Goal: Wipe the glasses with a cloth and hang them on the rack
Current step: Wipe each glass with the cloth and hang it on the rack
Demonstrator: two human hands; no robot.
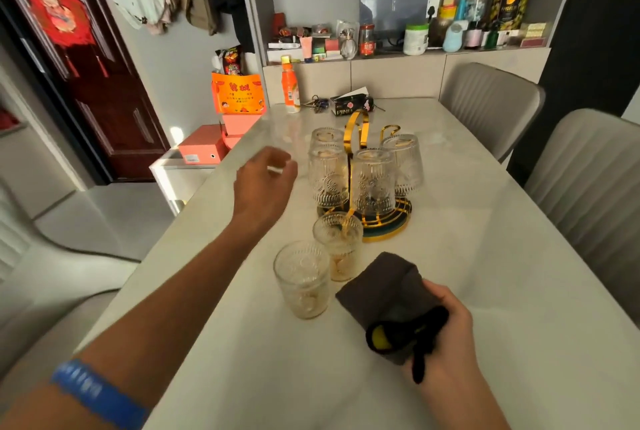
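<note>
A gold wire rack stands mid-table and carries several patterned glasses upside down, the nearest of them at its front. Two more glasses stand upright in front of the rack: one close to its base, another nearer to me. My left hand hovers left of the rack with loosely curled fingers and holds nothing. My right hand grips a dark grey cloth just right of the upright glasses.
The pale marble table has an orange bottle, keys and a dark box at its far end. Two grey chairs stand on the right. A cluttered shelf lines the back wall; orange boxes sit at the left.
</note>
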